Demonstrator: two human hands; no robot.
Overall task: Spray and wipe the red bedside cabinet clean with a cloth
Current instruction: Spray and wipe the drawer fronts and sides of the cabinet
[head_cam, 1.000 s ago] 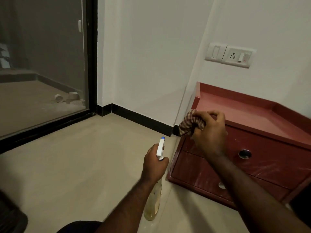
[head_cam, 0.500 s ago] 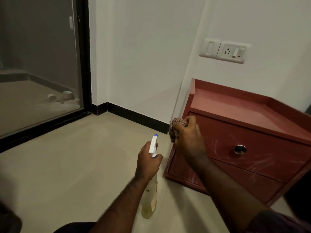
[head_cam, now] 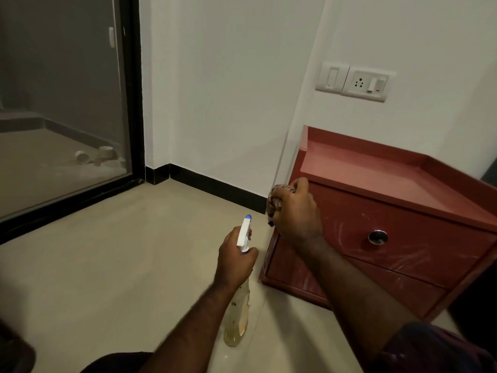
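The red bedside cabinet (head_cam: 403,238) stands on the floor against the white wall, with two drawers and a round metal pull (head_cam: 377,236). White smears streak its front. My right hand (head_cam: 297,211) grips a bunched striped cloth (head_cam: 277,199) and presses it against the cabinet's upper left front corner. Left of the cabinet, my left hand (head_cam: 235,258) holds a spray bottle (head_cam: 239,319) by its neck; the bottle has a white and blue trigger head and stands upright with its base on the floor.
A switch and socket plate (head_cam: 355,82) sits on the wall above the cabinet. A black skirting (head_cam: 215,189) runs along the wall. At the left is a black-framed glass door (head_cam: 67,117), with small white fittings beyond it. Beige floor tiles lie in front.
My right hand with the cloth slid down from the top's left rim to the upper drawer's left edge. My left hand and the bottle stayed put. The view shifted slightly.
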